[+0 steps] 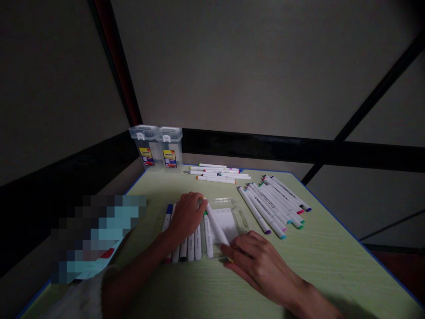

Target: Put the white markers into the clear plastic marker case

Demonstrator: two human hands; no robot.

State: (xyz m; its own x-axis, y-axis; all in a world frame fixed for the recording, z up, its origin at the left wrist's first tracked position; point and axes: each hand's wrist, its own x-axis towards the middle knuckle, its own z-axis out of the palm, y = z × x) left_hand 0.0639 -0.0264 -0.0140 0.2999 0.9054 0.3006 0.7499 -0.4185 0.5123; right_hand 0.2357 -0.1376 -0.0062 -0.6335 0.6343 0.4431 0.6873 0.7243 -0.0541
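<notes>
A white marker (217, 223) lies slanted over a clear plastic case (243, 219). My right hand (262, 261) pinches its lower end, and the fingertips of my left hand (190, 213) are closed at its upper end. To the left stands a row of white markers (191, 247) side by side, partly covered by my left hand and forearm. Among them, a green-tipped marker (208, 237) is closest to the held one. A white insert (226, 223) shows in the right part of the case.
Several white markers with coloured ends (268, 204) lie in a slanted group at the right. More thin pens (215, 173) lie along the back edge. Two clear lidded boxes (171, 148) stand at the back left. A blurred blue-green item (113, 226) is at the left edge.
</notes>
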